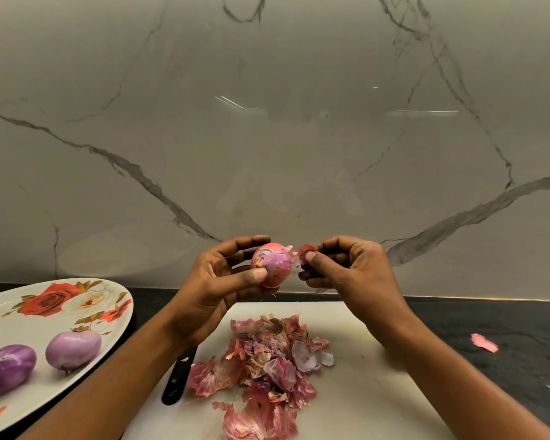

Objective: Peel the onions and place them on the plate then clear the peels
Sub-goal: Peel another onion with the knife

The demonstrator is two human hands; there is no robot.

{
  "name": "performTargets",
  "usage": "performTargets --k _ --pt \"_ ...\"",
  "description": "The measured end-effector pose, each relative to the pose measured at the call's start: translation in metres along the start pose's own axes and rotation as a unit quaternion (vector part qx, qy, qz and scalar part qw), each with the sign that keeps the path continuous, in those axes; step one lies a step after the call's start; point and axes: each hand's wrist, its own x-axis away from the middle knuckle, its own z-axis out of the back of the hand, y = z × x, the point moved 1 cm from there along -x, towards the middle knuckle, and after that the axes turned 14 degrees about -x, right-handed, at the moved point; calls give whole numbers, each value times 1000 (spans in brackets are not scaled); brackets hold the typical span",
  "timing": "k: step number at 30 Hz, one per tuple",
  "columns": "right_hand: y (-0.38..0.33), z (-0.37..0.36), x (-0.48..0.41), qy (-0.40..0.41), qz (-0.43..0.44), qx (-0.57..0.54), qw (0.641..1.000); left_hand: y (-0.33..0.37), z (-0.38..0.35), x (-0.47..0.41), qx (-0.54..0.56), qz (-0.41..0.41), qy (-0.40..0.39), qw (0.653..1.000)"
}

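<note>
My left hand [223, 277] grips a small red onion [272, 265], partly peeled, held up above the white cutting board [356, 392]. My right hand [346, 268] pinches a strip of onion skin [304, 250] between thumb and fingers, just right of the onion. A pile of pink and purple peels [267, 366] lies on the board below. Two peeled purple onions [73, 349] [7, 368] sit on the flowered plate [86, 315] at the left.
A black knife handle [178, 382] lies at the board's left edge, partly under my left forearm. One stray peel [484, 342] rests on the dark counter [505, 325] to the right. A marble wall stands close behind.
</note>
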Motion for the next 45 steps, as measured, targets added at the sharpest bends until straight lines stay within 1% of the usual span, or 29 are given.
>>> performTargets --k 3,5,7,10,13,18,22,25,27,31,33,37,40,42,45 --pt "1 3 -1 24 14 19 999 1 2 0 43 -3 -19 999" --pt "1 5 -1 26 18 30 999 3 2 -1 80 2 -25 996" --pt "1 5 -1 6 3 38 999 3 4 -1 111 13 -21 994" --pt "5 3 -1 -60 -36 58 996 4 5 -2 127 26 -15 992" --pt "7 0 0 -90 -55 77 991 3 4 -2 102 29 -13 994" --pt "-1 -2 2 -73 -50 6 996 0 1 0 41 27 -35 998" --pt "-1 -4 3 -97 -61 19 993 2 -3 3 27 29 -76 996" --pt "-1 -4 3 -97 -67 7 993 2 -3 3 5 23 -75 997" --pt "-2 -4 4 -99 -53 13 994 1 -3 3 -4 21 -73 997" --pt "3 -4 4 -87 -1 62 994 2 -2 4 6 20 -79 997" --pt "4 -4 4 -72 4 51 996 2 -3 4 10 19 -80 997" --pt "2 -5 3 -37 -31 -9 999 3 -4 3 49 21 -98 994" --pt "-1 -1 1 -7 -61 -9 998 5 -2 2 71 17 -94 993" --pt "-2 1 0 -22 -88 26 996 6 -1 1 76 19 -82 994" --pt "-3 -1 2 -85 -124 50 987 5 -1 1 68 24 -79 994"
